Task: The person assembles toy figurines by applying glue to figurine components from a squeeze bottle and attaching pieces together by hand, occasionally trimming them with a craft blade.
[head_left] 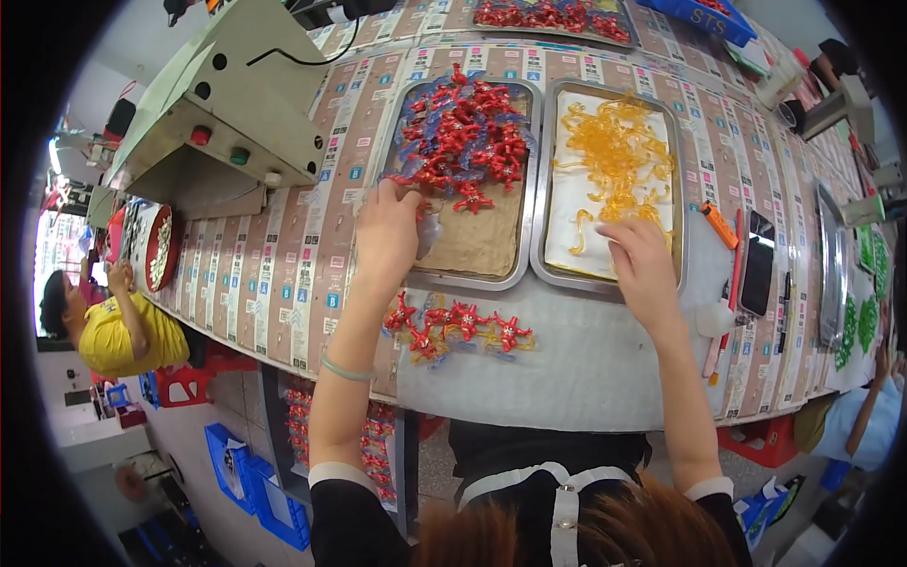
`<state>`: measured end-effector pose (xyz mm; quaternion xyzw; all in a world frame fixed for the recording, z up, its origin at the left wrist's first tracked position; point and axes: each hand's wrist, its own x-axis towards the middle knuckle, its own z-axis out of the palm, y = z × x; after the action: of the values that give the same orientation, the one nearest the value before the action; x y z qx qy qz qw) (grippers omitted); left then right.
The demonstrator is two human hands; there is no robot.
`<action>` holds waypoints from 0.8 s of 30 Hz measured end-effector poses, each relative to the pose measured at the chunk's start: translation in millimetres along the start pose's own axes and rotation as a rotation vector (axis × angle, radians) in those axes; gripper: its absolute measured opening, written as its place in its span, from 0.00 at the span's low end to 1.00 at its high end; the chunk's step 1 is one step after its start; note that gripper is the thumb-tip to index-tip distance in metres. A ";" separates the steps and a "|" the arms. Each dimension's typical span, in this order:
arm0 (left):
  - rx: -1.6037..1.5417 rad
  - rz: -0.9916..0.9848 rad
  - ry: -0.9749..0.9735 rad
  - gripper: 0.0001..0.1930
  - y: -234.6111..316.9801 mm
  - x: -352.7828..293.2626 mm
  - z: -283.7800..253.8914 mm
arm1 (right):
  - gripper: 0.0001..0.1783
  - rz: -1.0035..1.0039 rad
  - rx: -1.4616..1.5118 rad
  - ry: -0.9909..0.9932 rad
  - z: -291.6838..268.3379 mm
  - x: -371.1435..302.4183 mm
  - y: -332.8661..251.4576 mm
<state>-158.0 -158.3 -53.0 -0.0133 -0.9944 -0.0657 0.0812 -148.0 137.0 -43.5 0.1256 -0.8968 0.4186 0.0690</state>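
My left hand (389, 225) is at the near left edge of a metal tray (521, 248), its fingers curled round a small red plastic figure, mostly hidden. Red figures with translucent blue parts (468, 132) lie heaped over the brown paper in that tray. My right hand (644, 260) hangs over the near end of a second metal tray (540, 241), thumb and forefinger a little apart, nothing visible between them. Curly translucent yellow pieces (614, 142) are spread there on white paper. A cluster of red figures with yellow and blue parts (458, 326) lies on the grey mat before me.
A beige machine with buttons (227, 113) stands on the left of the table. At right lie an orange-handled tool (720, 225), a phone (757, 265) and pens. Another tray of red parts (557, 21) sits at the back. A person in yellow (132, 331) sits far left.
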 end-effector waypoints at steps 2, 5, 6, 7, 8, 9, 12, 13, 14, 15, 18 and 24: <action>-0.007 -0.002 0.010 0.08 -1.1 -3.3 -2.2 | 0.09 -0.293 -0.280 -0.035 11.5 15.4 3.1; -0.217 0.039 0.200 0.08 -5.0 -17.1 -12.1 | 0.10 -0.429 -0.389 -0.138 23.4 22.5 9.4; -0.205 0.032 0.200 0.08 -2.6 -23.4 -16.0 | 0.10 -0.436 -0.376 -0.139 24.0 23.0 10.0; -0.714 -0.117 0.107 0.07 6.4 -29.9 -17.9 | 0.09 -0.421 -0.299 -0.074 21.1 22.6 11.7; -1.215 -0.273 0.012 0.07 15.5 -38.1 -22.1 | 0.09 -0.409 -0.215 -0.010 20.1 22.1 10.3; -1.412 -0.303 -0.066 0.07 27.8 -46.8 -28.6 | 0.05 -0.346 -0.128 0.030 13.9 18.2 3.1; -2.008 -0.415 -0.284 0.07 66.1 -75.3 -34.9 | 0.02 0.431 0.541 -0.211 -5.4 -10.7 -30.7; -2.011 -0.418 -0.289 0.07 76.7 -85.1 -31.4 | 0.02 0.370 0.728 -0.289 -5.7 -23.8 -35.3; -1.972 -0.374 -0.264 0.08 87.1 -93.8 -26.1 | 0.03 0.305 0.910 -0.359 -7.3 -36.5 -40.0; -1.934 -0.333 -0.241 0.10 95.8 -101.2 -21.0 | 0.03 0.315 0.903 -0.351 -8.7 -47.3 -46.0; -1.653 0.000 -0.176 0.14 116.4 -115.2 -12.8 | 0.04 0.398 1.141 -0.545 -12.9 -73.9 -57.4; -2.494 -0.244 -0.206 0.17 153.0 -129.6 -18.6 | 0.06 0.165 1.078 -0.320 -13.8 -113.8 -45.9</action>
<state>-21.6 -11.2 -36.3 0.0058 -0.2525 -0.9650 -0.0709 -25.6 138.3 -27.1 0.1344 -0.5624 0.7970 -0.1746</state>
